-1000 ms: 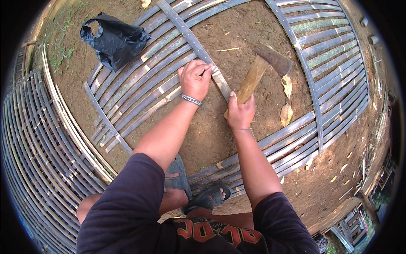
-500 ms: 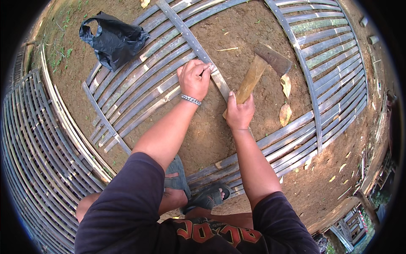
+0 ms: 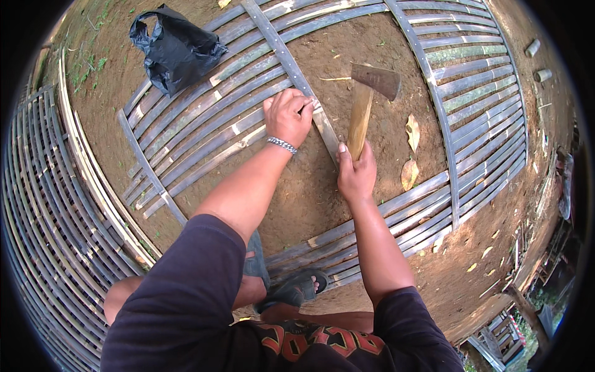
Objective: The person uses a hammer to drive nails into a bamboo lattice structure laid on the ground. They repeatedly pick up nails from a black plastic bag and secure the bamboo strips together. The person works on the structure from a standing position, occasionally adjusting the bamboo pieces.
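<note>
My right hand (image 3: 357, 173) is wrapped round the wooden handle of a hatchet (image 3: 359, 118). Its dark, rusty head, flared on the right, hangs above the bare soil. My left hand (image 3: 289, 116), with a chain bracelet at the wrist, rests closed at a long flat bamboo batten (image 3: 282, 53). The thumb and forefinger pinch together over the batten; whatever is between them is too small to make out. Small dark dots run along the batten, which crosses over several bamboo slats (image 3: 214, 105) on the left.
A black plastic bag (image 3: 176, 53) sits on the slats at the far left. Another slatted bamboo section (image 3: 471, 74) lies at the right, joined to slats running near my sandalled feet (image 3: 291, 290). A large bamboo rack (image 3: 52, 217) stands at the left. Dry leaves (image 3: 410, 173) lie on the soil.
The hatchet head has swung left, nearer the batten, and its handle is more upright. My left hand keeps its pinch at the batten. The whole view has shifted slightly.
</note>
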{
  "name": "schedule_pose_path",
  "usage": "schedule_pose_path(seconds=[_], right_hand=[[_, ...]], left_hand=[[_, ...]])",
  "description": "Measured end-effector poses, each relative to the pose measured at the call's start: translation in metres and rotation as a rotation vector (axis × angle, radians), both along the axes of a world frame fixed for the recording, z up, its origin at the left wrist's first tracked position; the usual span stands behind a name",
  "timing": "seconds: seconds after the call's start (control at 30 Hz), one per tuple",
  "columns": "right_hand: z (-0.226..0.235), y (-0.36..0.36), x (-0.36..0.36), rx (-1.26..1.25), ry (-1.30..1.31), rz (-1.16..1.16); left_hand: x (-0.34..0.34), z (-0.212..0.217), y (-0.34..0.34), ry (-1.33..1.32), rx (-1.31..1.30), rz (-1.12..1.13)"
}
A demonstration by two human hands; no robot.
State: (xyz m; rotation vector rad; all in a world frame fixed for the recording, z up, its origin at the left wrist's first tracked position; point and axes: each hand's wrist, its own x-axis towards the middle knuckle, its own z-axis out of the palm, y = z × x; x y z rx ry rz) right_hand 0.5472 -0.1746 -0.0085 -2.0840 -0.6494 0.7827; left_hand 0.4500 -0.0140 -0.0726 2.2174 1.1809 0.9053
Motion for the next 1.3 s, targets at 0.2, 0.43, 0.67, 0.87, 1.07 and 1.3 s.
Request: schedule_pose_path(seconds=[0.2,0.43,0.67,0.87,1.07,1.3], right_hand=[[0.024,-0.019,0.012,-0.205,-0.231,0.374],[0.036,-0.014,0.008,-0.197,-0.319,0.437],[0.04,-0.015,0.008,-0.077,-0.399,0.415],[0.045,-0.015,0.011,-0.202,-0.347,0.429],[0.043,-0.011,0.01,-0.37,-0.351,0.494],[0.035,-0.018,0.008,-0.101,-0.402,0.416]], left_hand=[[0.0,0.003,0.0,0.002,-0.028,-0.008],[-0.002,0.007,0.001,0.023,-0.05,-0.001],[-0.001,0.005,0.0,0.021,-0.055,0.002],[-0.002,0.009,0.0,0.043,-0.059,0.0],[-0.003,0.007,0.001,0.056,-0.073,-0.006],[-0.003,0.003,0.0,0.055,-0.038,-0.006]])
